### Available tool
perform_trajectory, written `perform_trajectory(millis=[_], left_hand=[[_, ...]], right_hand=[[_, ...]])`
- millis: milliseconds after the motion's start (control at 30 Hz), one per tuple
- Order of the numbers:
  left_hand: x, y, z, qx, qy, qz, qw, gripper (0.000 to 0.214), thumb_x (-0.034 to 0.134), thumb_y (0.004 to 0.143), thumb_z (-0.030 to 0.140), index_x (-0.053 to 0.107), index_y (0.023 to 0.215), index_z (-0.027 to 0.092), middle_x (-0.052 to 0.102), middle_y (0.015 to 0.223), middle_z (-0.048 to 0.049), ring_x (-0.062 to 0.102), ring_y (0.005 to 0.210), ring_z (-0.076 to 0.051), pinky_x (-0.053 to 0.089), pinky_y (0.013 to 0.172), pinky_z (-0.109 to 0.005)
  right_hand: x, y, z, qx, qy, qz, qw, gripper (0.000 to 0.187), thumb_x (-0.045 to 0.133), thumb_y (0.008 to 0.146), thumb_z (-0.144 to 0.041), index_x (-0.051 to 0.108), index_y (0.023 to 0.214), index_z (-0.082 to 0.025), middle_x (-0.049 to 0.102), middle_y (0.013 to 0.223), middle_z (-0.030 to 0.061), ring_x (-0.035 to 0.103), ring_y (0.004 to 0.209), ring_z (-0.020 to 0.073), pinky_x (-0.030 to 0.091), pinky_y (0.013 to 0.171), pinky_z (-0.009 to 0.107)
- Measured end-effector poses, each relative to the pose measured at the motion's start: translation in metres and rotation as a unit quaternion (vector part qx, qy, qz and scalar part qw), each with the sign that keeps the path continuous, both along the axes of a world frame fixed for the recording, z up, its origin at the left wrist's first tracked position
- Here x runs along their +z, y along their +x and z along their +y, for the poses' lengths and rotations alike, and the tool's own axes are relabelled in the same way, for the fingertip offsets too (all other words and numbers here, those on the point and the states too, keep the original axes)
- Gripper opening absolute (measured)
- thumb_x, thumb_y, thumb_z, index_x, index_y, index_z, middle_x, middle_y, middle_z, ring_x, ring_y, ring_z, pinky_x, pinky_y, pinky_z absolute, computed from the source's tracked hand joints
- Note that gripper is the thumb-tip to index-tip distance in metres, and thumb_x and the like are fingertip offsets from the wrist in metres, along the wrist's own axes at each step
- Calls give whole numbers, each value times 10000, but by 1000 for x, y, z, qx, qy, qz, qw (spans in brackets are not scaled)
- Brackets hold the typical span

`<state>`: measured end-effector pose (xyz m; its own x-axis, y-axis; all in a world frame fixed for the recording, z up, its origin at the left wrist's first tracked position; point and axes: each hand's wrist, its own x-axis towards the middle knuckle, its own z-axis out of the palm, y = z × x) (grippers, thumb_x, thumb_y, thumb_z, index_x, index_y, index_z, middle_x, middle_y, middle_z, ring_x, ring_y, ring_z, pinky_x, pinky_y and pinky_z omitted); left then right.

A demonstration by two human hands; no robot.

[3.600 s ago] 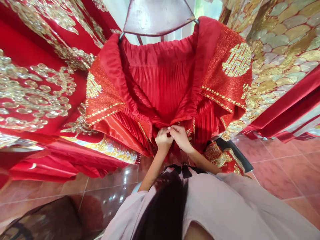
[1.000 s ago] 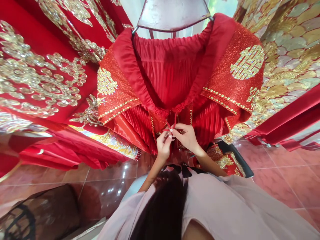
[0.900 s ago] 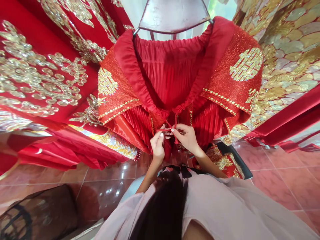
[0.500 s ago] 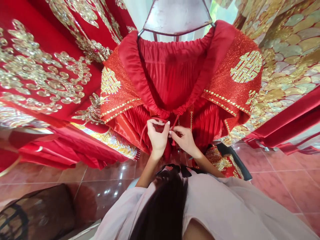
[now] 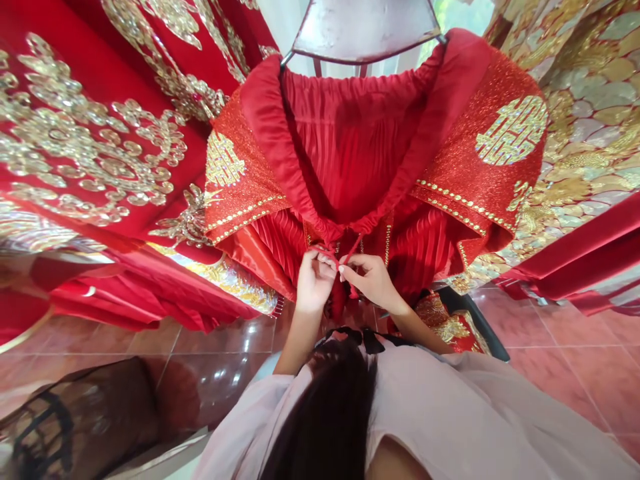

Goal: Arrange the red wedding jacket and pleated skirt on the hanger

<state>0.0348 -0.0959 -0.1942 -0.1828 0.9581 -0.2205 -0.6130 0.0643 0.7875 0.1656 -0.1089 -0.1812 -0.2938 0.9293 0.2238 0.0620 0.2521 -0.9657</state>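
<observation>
In the head view a red pleated skirt [image 5: 345, 153] with a gathered drawstring waist hangs on a metal hanger [image 5: 367, 57]. Its glittery orange-red panels carry round gold emblems and rows of gold beads. From the front of the waistband comes a thin red drawstring [image 5: 355, 247]. My left hand [image 5: 316, 279] is closed on the drawstring, fingers curled near the thumb. Right beside it, my right hand [image 5: 370, 280] pinches the cord between thumb and index finger. The exact shape of the knot or loop is partly hidden by my fingers.
Red cloth with crystal beading [image 5: 100, 147] hangs at the left, and gold scale-patterned fabric [image 5: 595, 107] at the right. A dark tray [image 5: 493, 330] with red-gold cloth sits on the tiled floor [image 5: 545, 333]. A brown bag [image 5: 100, 413] stands lower left.
The left hand's fingers have curled in, and the wide loop of cord that stood out at its left is no longer seen. The view has shifted slightly; the right hand keeps its pinch.
</observation>
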Motion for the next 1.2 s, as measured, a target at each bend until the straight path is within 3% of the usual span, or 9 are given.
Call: perform_trajectory(millis=[167,433,567,633,733,800,867,1033,1200], left_hand=[[22,-30,-8,13,86,-154,984,287,670,729,302,439,620,171,514,593,43,467,553,-52,442,612,-165],[32,-86,-38,165,211,-34,963,289,620,689,450,479,768,210,511,635,36,470,591,-91,421,607,-197],[32,-83,-33,507,226,181,812,158,571,712,349,476,742,226,550,747,4,516,705,-169,421,648,-295],[35,-64,-31,574,269,263,728,162,602,730,346,540,842,246,573,909,1,539,847,-192,436,759,-331],[37,-33,-32,299,350,363,810,375,536,798,534,602,994,222,580,1030,-44,547,973,-216,445,882,-353],[35,-17,-32,-32,292,383,876,456,540,806,573,622,1038,188,614,989,-80,575,956,-225,467,882,-350],[34,-6,-28,-225,211,351,884,423,612,786,534,638,1008,174,636,897,-80,599,856,-202,496,800,-309],[44,-13,-9,-216,207,363,883,444,594,810,531,589,595,142,498,516,0,412,455,-83,332,457,-197],[73,-88,15,105,287,446,841,419,639,804,490,595,552,158,465,483,24,332,435,-72,271,467,-220]], right_hand=[[1,7,-1,5,-10,-1,1000,213,571,793,-302,622,698,-118,607,590,12,532,524,77,423,542,176],[4,19,2,18,-16,-2,1000,201,547,810,-322,552,757,-129,563,622,-1,524,554,69,411,541,168],[3,17,0,50,-71,43,995,227,470,854,-372,463,811,-150,552,647,-10,494,478,60,390,472,168],[6,17,-2,41,-37,15,998,205,466,856,-349,466,807,-150,532,641,-18,457,485,52,363,477,164],[14,16,-4,-7,51,-59,997,164,483,840,-294,503,780,-143,502,635,-17,441,558,61,356,541,169],[20,15,-5,-14,88,-102,991,166,471,844,-283,527,782,-140,527,657,-5,458,584,71,362,567,176],[24,15,-6,-15,120,-141,983,184,460,856,-284,558,810,-137,562,679,5,480,592,78,365,580,182],[41,29,-3,-34,184,-192,964,218,473,881,-283,626,892,-128,541,589,-15,445,500,59,336,519,170],[72,84,26,-182,280,-237,912,246,525,873,-323,674,960,-149,564,586,-14,417,460,57,328,505,180]])
